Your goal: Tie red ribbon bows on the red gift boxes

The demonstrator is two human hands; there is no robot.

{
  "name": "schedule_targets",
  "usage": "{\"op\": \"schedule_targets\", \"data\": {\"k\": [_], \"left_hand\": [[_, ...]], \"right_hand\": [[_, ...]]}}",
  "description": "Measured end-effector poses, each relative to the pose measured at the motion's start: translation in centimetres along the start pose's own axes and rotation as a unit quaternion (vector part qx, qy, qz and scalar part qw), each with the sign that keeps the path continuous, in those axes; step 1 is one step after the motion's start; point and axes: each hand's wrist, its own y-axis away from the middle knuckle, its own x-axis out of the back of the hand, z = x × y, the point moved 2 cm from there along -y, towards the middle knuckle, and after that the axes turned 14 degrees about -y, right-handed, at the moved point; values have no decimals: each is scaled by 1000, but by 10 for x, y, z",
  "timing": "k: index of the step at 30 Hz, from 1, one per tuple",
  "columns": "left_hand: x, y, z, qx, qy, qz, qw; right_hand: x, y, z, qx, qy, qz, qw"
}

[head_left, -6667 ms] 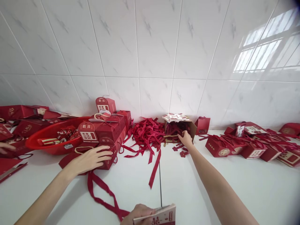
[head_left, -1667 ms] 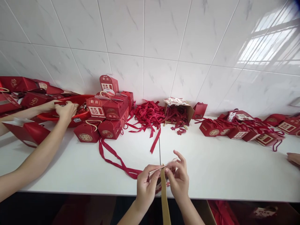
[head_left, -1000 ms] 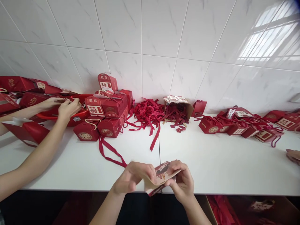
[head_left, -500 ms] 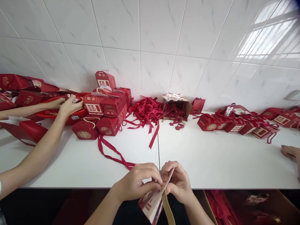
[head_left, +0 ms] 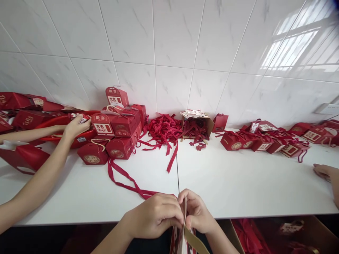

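Note:
Near the table's front edge, my left hand (head_left: 156, 216) pinches the upper edge of a red and cream card box (head_left: 182, 243), its fingers curled. My right hand (head_left: 197, 211) grips the same upright edge from the other side, thumb and fingers closed round it. A gold strap (head_left: 195, 242) hangs from the box below my right hand. The lower part of the box is cut off by the frame. Behind my left hand a long red ribbon (head_left: 127, 181) runs across the white table (head_left: 238, 183).
Stacked red boxes (head_left: 123, 125) and a heap of red ribbons (head_left: 165, 128) stand by the wall, beside an open carton (head_left: 209, 125). More red boxes (head_left: 261, 141) are at the right. Another person's arms (head_left: 50, 169) reach in at left; a hand (head_left: 324, 173) rests at right.
The box between my hands has turned from slanted to nearly upright, seen edge-on. The whole view has shifted slightly. At left the person's hands have moved a little.

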Motion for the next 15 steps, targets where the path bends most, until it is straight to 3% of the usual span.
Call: {"op": "schedule_targets", "data": {"k": [3,5,8,11,13,15], "left_hand": [[-2,-3,-5,24,15,16,999],[-1,-3,-8,78,25,54,995],[7,5,-11,172,26,173,969],[19,21,-3,141,10,287,947],[24,29,8,81,-38,276,957],[25,32,19,44,-111,212,970]], "right_hand": [[1,0,-3,31,11,35,999],[3,0,-8,65,24,75,995],[6,-3,-19,133,63,146,978],[9,-4,-26,207,121,207,948],[12,-4,-26,230,157,233,932],[13,-4,-21,233,186,249,922]]}}
